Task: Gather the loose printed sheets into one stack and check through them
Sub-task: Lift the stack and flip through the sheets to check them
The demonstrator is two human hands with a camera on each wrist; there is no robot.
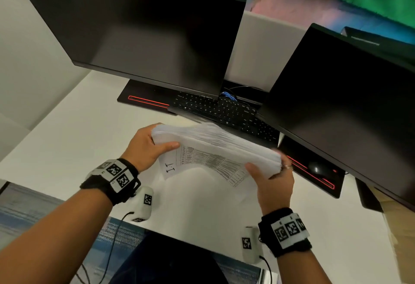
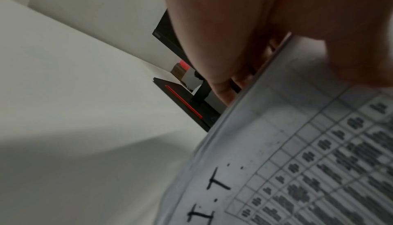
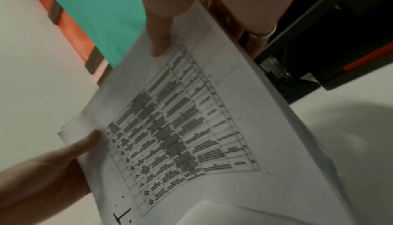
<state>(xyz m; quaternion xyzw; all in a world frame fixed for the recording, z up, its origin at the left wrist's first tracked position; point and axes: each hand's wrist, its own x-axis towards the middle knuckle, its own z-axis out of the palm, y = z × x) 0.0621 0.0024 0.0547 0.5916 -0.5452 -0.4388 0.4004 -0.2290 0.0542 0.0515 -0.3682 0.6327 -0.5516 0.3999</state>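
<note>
The head view alone takes in the whole scene: a thick stack of printed sheets (image 1: 215,146) held above a white desk (image 1: 85,131), in front of a black keyboard (image 1: 224,109) and between two dark monitors, one at left (image 1: 139,27) and one at right (image 1: 350,104). A black mouse (image 1: 316,168) lies just under the right monitor's lower edge. The left wrist view instead shows the facing sheet close up, with handwritten letters "I.T." (image 2: 212,200) beside a printed table of ruled cells, and the fingers (image 2: 223,90) of the left hand wrapped behind the stack's edge. The right wrist view shows the full table grid across the sheet's face, and a ring (image 3: 262,33) on a finger behind the paper.

The stack is white paper, many sheets thick, its upper edge fanned and slightly bowed; the text in the cells is too blurred to read.

Its long axis runs from upper left to lower right in the head view, spanning hand to hand, with the printed face turned toward the person and tilted downward.

The left hand (image 1: 146,146) grips the stack's left end, thumb on the front and fingers curled behind. The right hand (image 1: 274,182) grips the right end likewise, thumb pressed on the printed face, fingers behind.
</note>
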